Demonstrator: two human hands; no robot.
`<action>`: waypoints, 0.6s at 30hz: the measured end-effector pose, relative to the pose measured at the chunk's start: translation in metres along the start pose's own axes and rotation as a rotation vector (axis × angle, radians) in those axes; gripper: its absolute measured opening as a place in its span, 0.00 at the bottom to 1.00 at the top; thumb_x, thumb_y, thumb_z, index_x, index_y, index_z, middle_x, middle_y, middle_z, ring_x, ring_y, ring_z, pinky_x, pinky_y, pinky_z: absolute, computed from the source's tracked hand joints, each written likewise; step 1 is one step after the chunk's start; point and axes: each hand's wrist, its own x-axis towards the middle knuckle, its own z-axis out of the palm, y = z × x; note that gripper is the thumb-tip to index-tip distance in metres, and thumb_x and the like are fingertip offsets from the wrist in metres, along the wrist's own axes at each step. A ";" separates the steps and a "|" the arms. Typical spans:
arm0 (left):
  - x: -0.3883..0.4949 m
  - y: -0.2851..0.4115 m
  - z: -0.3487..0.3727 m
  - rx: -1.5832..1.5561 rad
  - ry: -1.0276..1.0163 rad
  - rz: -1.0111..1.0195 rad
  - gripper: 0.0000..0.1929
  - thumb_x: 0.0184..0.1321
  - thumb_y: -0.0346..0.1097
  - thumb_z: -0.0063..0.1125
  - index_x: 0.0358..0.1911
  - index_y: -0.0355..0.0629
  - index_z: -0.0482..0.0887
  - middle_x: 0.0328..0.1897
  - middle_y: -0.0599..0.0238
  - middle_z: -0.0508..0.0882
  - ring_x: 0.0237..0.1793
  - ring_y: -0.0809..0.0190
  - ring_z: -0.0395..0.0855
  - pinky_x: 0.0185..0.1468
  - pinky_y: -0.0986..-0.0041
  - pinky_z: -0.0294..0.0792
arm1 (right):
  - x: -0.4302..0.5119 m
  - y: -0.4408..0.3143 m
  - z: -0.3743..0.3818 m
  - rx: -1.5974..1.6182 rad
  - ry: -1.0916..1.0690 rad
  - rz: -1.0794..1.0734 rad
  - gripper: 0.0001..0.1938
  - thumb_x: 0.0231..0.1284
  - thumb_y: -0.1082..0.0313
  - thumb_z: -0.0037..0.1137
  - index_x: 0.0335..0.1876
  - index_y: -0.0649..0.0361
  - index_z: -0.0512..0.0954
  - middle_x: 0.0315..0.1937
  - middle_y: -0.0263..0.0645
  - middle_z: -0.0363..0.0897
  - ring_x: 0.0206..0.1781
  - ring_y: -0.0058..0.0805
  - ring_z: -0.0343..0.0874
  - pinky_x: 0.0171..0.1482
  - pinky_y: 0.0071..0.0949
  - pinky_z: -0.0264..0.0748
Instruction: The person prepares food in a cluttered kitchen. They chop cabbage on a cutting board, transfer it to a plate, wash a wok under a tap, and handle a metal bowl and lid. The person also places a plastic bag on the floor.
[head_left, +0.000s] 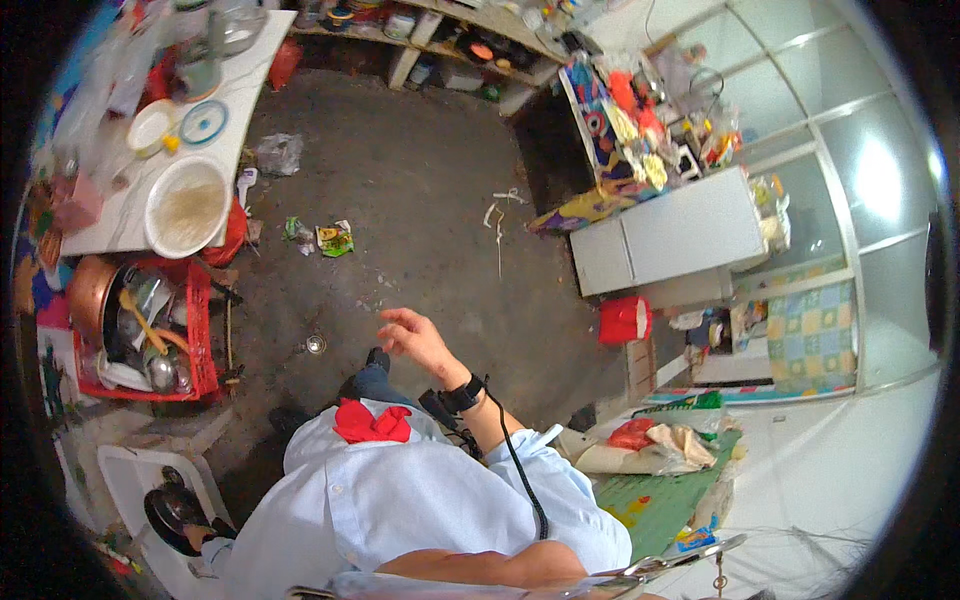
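Down at the lower left, my left hand (196, 534) is at the rim of a dark pan (169, 510), gripping its edge; most of the fingers are hidden. That pan is over a white sink basin (112, 457). My right hand (411, 341), with a black band on the wrist, hangs in the air above the dark floor, its fingers loosely bent and apart, with nothing in them. A red cloth (371, 422) shows at the front of my light-blue shirt.
A red plastic crate (202, 330) of pots and utensils stands beyond the sink. Farther left, a white basin (187, 206) sits on a marble-look counter (259, 71). Wrappers (334, 238) and a floor drain (316, 344) are on the floor. A white refrigerator (682, 225) stands at right.
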 end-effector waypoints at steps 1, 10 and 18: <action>-0.004 0.022 -0.009 0.000 0.043 0.040 0.23 0.67 0.47 0.42 0.59 0.41 0.74 0.60 0.63 0.72 0.54 0.53 0.75 0.59 0.55 0.64 | 0.000 0.002 -0.023 0.043 0.038 0.002 0.19 0.68 0.68 0.50 0.62 0.63 0.71 0.45 0.40 0.83 0.37 0.23 0.82 0.39 0.22 0.77; -0.120 0.289 -0.029 -0.305 -0.119 0.042 0.15 0.63 0.33 0.47 0.51 0.37 0.79 0.47 0.62 0.79 0.45 0.59 0.78 0.51 0.67 0.69 | -0.024 -0.024 -0.291 0.212 0.518 -0.220 0.17 0.69 0.69 0.47 0.60 0.65 0.73 0.43 0.41 0.84 0.39 0.26 0.83 0.41 0.22 0.78; -0.164 0.631 0.020 -0.789 -0.646 0.508 0.11 0.62 0.24 0.50 0.47 0.35 0.80 0.37 0.64 0.82 0.39 0.65 0.78 0.45 0.75 0.72 | -0.050 -0.089 -0.457 0.836 1.647 -0.917 0.10 0.67 0.71 0.50 0.50 0.63 0.74 0.34 0.40 0.80 0.32 0.25 0.79 0.35 0.23 0.76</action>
